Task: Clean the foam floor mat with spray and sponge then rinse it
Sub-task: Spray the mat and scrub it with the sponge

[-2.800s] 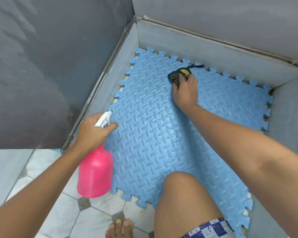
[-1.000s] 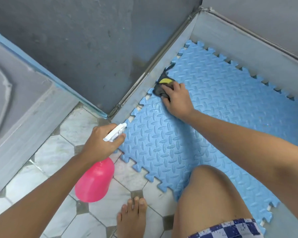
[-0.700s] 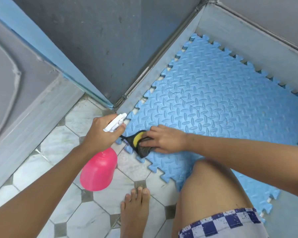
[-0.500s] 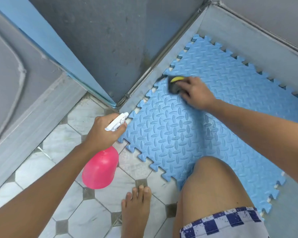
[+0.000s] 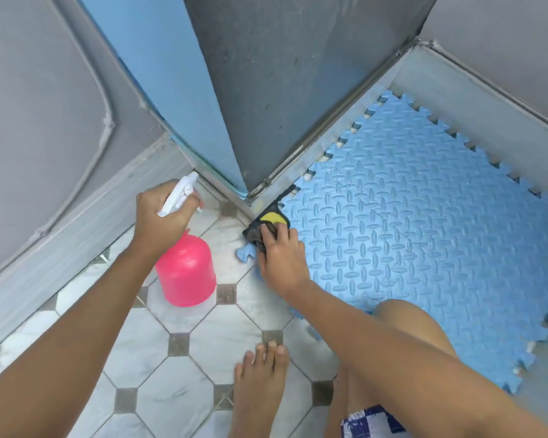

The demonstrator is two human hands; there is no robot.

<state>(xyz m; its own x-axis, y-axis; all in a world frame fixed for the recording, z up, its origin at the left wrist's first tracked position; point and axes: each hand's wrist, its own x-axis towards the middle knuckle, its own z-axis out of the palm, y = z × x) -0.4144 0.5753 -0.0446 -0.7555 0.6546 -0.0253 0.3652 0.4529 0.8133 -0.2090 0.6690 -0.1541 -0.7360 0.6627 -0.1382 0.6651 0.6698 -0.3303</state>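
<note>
A blue foam mat [image 5: 424, 222] with a raised diamond pattern and jigsaw edges lies on the floor in a grey-walled corner. My right hand [image 5: 280, 257] grips a black and yellow sponge [image 5: 268, 224] and presses it on the mat's near left corner, by the foot of the wall. My left hand [image 5: 160, 219] holds a pink spray bottle [image 5: 185, 273] by its white trigger head [image 5: 178, 197], upright above the tiles to the left of the mat.
White octagonal floor tiles [image 5: 184, 384] with small grey squares cover the near floor. My bare foot [image 5: 260, 393] stands on them and my knee [image 5: 402, 324] is over the mat's near edge. Grey walls [image 5: 298, 74] and a blue door edge [image 5: 159, 74] close in behind.
My right hand has drawn the sponge back from the mat's left edge, farther up, to its near left corner. The spray bottle has stayed in my left hand, and the view has swung left.
</note>
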